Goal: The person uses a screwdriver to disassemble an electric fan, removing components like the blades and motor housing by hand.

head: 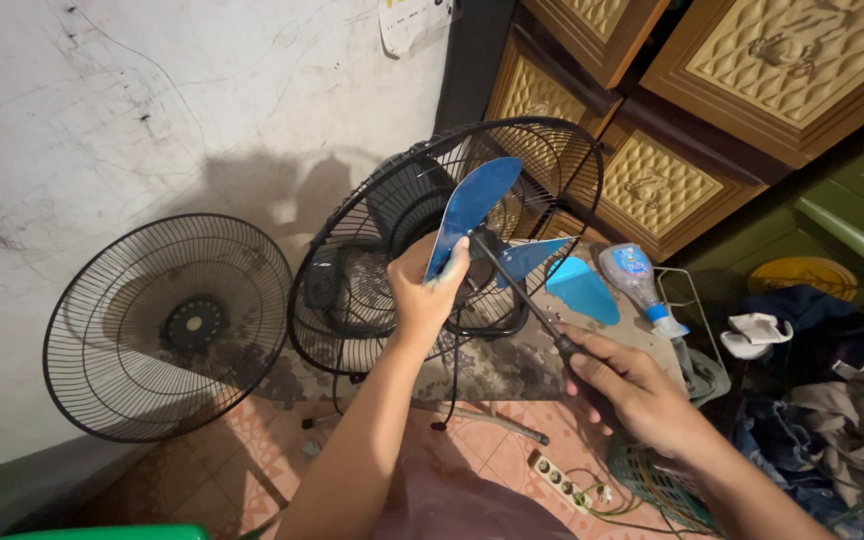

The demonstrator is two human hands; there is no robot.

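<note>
My left hand (422,295) grips a blue fan blade (474,205) at the upper blade, in front of the fan's black rear wire guard (372,215). My right hand (632,385) holds a long black screwdriver (517,290) by the handle; its tip reaches the hub of the blade. Two more blue blades (577,285) stick out to the right of the hub. The fan's motor sits behind the blade, mostly hidden.
A loose black front fan guard (167,325) leans on the white wall at the left. A plastic bottle (637,280) lies at the right near carved wooden cabinets (652,185). A white power strip (557,480), cables, a wire basket (667,485) and piled clothes (842,420) lie on the tiled floor.
</note>
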